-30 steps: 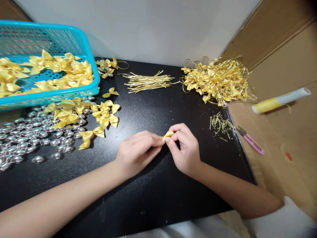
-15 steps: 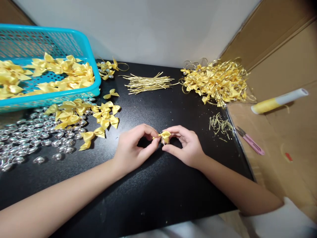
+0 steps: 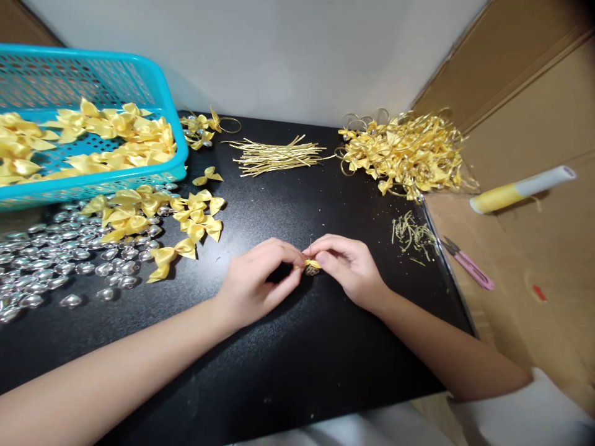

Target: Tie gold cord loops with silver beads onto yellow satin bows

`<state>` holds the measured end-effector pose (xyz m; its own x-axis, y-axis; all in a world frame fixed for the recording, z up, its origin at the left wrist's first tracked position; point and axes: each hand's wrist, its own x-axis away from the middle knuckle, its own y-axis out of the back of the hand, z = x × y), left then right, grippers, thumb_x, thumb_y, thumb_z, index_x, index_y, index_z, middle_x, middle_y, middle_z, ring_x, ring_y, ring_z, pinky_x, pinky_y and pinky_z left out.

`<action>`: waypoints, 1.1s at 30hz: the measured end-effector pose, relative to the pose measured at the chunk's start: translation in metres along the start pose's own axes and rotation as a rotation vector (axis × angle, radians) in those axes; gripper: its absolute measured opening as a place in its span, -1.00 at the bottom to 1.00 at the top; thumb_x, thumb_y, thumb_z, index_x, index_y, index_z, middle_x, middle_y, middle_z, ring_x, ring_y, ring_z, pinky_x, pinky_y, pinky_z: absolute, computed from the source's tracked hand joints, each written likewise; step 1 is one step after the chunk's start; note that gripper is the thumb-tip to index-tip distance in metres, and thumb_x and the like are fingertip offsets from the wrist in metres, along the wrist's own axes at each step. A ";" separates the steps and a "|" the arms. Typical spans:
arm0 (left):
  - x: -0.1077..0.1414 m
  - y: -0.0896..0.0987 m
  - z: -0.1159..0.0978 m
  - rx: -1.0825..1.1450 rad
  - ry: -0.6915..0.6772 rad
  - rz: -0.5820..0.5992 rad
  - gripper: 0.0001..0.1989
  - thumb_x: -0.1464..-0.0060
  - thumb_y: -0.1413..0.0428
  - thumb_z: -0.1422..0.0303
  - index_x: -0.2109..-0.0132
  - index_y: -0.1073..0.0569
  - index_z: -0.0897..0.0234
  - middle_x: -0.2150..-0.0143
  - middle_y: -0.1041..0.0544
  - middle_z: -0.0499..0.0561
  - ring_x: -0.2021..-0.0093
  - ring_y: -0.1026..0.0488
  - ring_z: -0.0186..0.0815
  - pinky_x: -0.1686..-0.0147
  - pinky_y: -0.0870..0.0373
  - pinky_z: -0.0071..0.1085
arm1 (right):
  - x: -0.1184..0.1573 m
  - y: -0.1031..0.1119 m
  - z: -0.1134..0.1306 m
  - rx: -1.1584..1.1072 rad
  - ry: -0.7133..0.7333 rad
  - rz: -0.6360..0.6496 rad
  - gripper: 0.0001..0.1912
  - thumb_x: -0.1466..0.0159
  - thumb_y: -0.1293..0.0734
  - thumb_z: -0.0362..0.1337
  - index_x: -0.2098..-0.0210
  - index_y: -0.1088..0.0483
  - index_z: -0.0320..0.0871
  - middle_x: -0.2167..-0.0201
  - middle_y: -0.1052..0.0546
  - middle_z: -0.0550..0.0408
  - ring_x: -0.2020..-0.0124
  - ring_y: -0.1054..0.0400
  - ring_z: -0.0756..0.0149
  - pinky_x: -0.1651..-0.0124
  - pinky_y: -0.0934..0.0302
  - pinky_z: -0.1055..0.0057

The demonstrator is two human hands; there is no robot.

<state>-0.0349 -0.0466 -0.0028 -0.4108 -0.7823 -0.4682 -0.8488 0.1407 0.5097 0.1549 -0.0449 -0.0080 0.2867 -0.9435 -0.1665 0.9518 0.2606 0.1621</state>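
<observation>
My left hand and my right hand meet over the middle of the black table. Between them is a small yellow ribbon bow, pinched at its left by my left fingertips and at its right by my right thumb and fingers. A shiny heart-shaped bead hangs just below the bow. Something thin like a wire stands up above it. My fingers cover much of the bow.
Left of my hands lie loose yellow bows and many silver heart beads. A blue basket holds more bows. Gold twist ties, a heap of finished-looking bows, wire clippings, a pink-handled cutter and a roll lie beyond.
The bow has turned over between my fingers, and the silver bead now shows beneath it. My right thumb has moved up onto the bow.
</observation>
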 end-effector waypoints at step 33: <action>-0.007 -0.001 0.009 0.193 0.310 0.069 -0.92 -0.12 -0.17 0.43 0.33 -0.53 0.33 0.39 -0.57 0.01 0.42 -0.43 -0.38 0.39 -0.35 -0.45 | -0.012 0.003 0.000 -0.203 -0.109 -0.314 -0.86 -0.07 -0.52 -0.19 0.45 -0.53 -0.07 0.43 -0.60 0.15 0.35 -0.51 0.36 0.21 -0.43 0.35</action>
<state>-0.0345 -0.0360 -0.0067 -0.3737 -0.9095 -0.1821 -0.8820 0.2877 0.3733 0.1547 -0.0330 -0.0051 -0.0247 -0.9972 -0.0712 0.9967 -0.0191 -0.0783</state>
